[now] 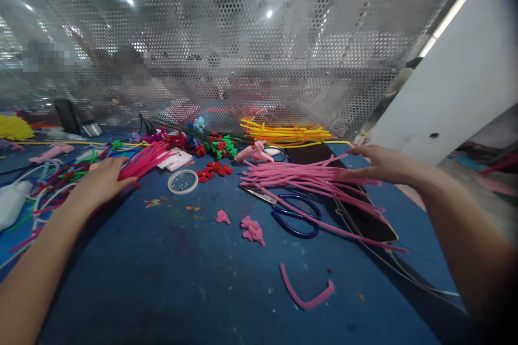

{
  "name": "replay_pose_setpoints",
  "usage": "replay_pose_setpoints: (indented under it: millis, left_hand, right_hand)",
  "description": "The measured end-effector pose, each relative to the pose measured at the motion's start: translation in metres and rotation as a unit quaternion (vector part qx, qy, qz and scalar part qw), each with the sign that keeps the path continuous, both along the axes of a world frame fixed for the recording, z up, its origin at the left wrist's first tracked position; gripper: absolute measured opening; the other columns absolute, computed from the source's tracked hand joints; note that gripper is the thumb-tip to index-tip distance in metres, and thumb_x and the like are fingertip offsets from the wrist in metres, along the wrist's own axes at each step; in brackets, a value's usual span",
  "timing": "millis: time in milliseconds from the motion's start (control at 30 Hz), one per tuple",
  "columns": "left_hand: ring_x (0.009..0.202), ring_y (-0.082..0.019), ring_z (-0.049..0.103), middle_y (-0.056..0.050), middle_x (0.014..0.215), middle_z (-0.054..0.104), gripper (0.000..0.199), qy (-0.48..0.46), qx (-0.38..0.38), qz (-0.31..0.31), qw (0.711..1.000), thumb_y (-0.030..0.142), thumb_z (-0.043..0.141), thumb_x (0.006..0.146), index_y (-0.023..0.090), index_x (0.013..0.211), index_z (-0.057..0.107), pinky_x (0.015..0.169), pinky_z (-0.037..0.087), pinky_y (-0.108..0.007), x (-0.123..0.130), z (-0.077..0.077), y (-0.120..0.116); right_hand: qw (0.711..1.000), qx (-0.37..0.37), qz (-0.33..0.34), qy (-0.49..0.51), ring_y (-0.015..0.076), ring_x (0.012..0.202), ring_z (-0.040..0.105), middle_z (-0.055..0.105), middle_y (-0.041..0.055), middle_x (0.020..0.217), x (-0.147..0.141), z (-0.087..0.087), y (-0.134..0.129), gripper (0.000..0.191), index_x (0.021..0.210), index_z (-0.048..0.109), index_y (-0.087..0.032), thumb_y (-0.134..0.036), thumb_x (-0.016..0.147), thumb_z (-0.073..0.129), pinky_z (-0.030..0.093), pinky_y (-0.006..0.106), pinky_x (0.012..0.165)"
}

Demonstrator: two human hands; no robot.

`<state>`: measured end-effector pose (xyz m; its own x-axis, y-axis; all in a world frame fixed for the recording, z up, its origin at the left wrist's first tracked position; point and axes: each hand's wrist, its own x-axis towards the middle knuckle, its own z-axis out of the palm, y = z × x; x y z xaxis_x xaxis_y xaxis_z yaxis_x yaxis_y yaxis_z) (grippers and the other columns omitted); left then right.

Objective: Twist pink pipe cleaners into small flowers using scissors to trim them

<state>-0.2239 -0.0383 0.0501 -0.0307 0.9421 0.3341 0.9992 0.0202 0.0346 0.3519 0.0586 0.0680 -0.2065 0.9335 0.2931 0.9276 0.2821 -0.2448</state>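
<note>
At the left, my left hand is closed around a bundle of bright pink pipe cleaners, thumb on the near side. My right hand reaches in from the right with thumb and fingers apart. Its thumb rests at a spread of paler pink pipe cleaners, and its fingertips are by the end of a yellow strand. Blue-handled scissors lie partly under the pale pink stems. Small pink twisted pieces and a bent pink pipe cleaner lie nearer to me.
Yellow pipe cleaners lie at the back before a perforated metal screen. A pink glue gun, a white tape ring and red flower pieces sit mid-table. Tangled pipe cleaners and a white cable flank them.
</note>
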Motion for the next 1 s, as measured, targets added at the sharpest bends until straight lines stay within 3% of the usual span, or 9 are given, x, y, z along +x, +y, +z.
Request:
replay_pose_setpoints:
  millis: [67,167,300,400,533,633,800,933,1000]
  left_hand:
    - [0.116,-0.035,0.041,-0.012,0.113,0.054,0.039,-0.026,0.074,-0.051,0.996,0.043,0.049,0.079,0.019,0.11,0.05,0.097,0.029,-0.05,0.035,0.01,-0.004]
    - [0.121,-0.031,0.037,-0.011,0.122,0.047,0.04,-0.072,0.077,-0.144,0.984,0.04,0.047,0.082,0.018,0.115,0.047,0.102,0.025,-0.048,0.1,0.012,-0.011]
    - [0.124,-0.029,0.033,-0.012,0.136,0.036,0.055,-0.094,-0.109,-0.303,0.942,0.048,0.049,0.079,0.021,0.126,0.04,0.102,0.028,-0.047,0.166,-0.013,-0.019]
    - [0.13,-0.031,0.023,-0.012,0.142,0.028,0.065,-0.101,-0.19,-0.367,0.905,0.053,0.047,0.079,0.024,0.134,0.028,0.103,0.024,-0.051,0.193,-0.031,-0.023]
    - [0.131,-0.028,0.024,-0.013,0.14,0.031,0.061,-0.132,-0.225,-0.393,0.882,0.048,0.046,0.081,0.02,0.133,0.03,0.105,0.022,-0.05,0.214,-0.04,-0.025]
    - [0.13,-0.028,0.027,-0.013,0.135,0.038,0.053,-0.117,-0.206,-0.425,0.874,0.043,0.05,0.081,0.018,0.127,0.039,0.105,0.022,-0.05,0.221,-0.043,-0.026]
    - [0.123,-0.027,0.037,-0.012,0.126,0.048,0.044,-0.087,-0.19,-0.458,0.864,0.036,0.048,0.082,0.02,0.123,0.045,0.104,0.026,-0.051,0.22,-0.045,-0.028]
    - [0.121,-0.027,0.039,-0.011,0.125,0.049,0.041,-0.078,-0.181,-0.463,0.864,0.034,0.048,0.082,0.022,0.122,0.046,0.102,0.027,-0.051,0.22,-0.044,-0.027]
    - [0.12,-0.027,0.041,-0.011,0.124,0.049,0.039,-0.078,-0.174,-0.464,0.865,0.034,0.048,0.082,0.022,0.119,0.049,0.102,0.027,-0.05,0.22,-0.044,-0.027]
  right_hand:
    - [0.997,-0.001,0.057,-0.058,0.0287,0.107,0.051,0.053,0.0191,0.122,-0.018,0.001,-0.008,0.069,0.121,0.05,-0.01,-0.047,0.064,0.064,0.039,0.038,0.089]
    - [0.984,-0.005,0.114,-0.14,0.0295,0.122,0.037,0.039,0.0185,0.135,-0.053,-0.017,-0.012,0.08,0.132,0.035,-0.007,-0.045,0.067,0.062,0.031,0.04,0.099]
    - [0.975,-0.018,0.113,-0.19,0.0306,0.123,0.035,0.039,0.0171,0.135,-0.081,-0.055,-0.005,0.067,0.131,0.035,-0.009,-0.03,0.071,0.056,0.027,0.048,0.099]
    - [0.975,0.001,0.113,-0.189,0.0289,0.115,0.044,0.048,0.0172,0.125,-0.086,-0.066,-0.003,0.053,0.124,0.044,-0.009,-0.022,0.072,0.051,0.025,0.048,0.099]
    - [0.979,0.026,0.116,-0.167,0.0289,0.1,0.051,0.058,0.0156,0.1,-0.093,-0.062,-0.008,0.027,0.097,0.06,-0.012,-0.015,0.072,0.049,0.033,0.042,0.089]
    - [0.986,0.039,0.114,-0.112,0.0268,0.093,0.052,0.058,0.014,0.088,-0.099,-0.058,-0.012,0.017,0.077,0.06,-0.014,-0.009,0.073,0.044,0.035,0.038,0.082]
    - [0.993,0.061,0.066,0.083,0.0187,0.07,0.053,0.056,0.0078,0.078,-0.09,-0.035,-0.011,0.008,0.074,0.051,-0.018,-0.017,0.077,0.043,0.038,0.028,0.061]
    - [0.956,0.041,0.027,0.291,0.0094,0.039,0.032,0.031,-0.0062,0.05,-0.073,-0.014,-0.008,0.026,0.073,0.037,-0.022,-0.04,0.088,0.026,0.03,0.022,0.041]
    - [0.921,0.005,0.024,0.388,0.0066,0.034,0.022,0.022,-0.0099,0.047,-0.071,-0.011,-0.006,0.03,0.071,0.034,-0.023,-0.049,0.085,0.032,0.024,0.019,0.035]
